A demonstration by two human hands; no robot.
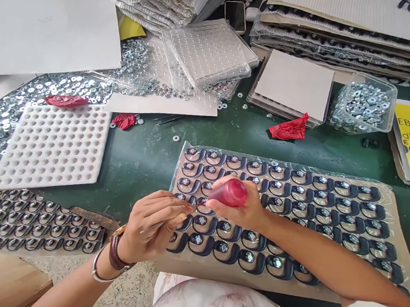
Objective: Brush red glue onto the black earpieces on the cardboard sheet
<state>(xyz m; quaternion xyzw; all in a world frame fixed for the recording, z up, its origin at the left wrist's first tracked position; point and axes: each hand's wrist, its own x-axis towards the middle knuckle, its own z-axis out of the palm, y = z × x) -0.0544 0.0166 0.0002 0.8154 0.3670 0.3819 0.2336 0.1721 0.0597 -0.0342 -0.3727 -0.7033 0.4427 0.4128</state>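
Observation:
My right hand is wrapped round a red squeeze bottle, tipped so that its narrow nozzle points left. Close to that nozzle, my left hand is closed in a pinch, with a thin metal tool partly showing between the fingers; its tip is hidden. Both hands are over the left part of a plastic-covered brown sheet. Rows of dark curved pieces, each with a shiny round centre, are set on it. The fingers hide some of these pieces.
Left are a white dimpled foam tray, loose silver washers and another sheet of dark pieces. Behind lie clear dotted sheets, a white card stack, red scraps and a clear tub of washers.

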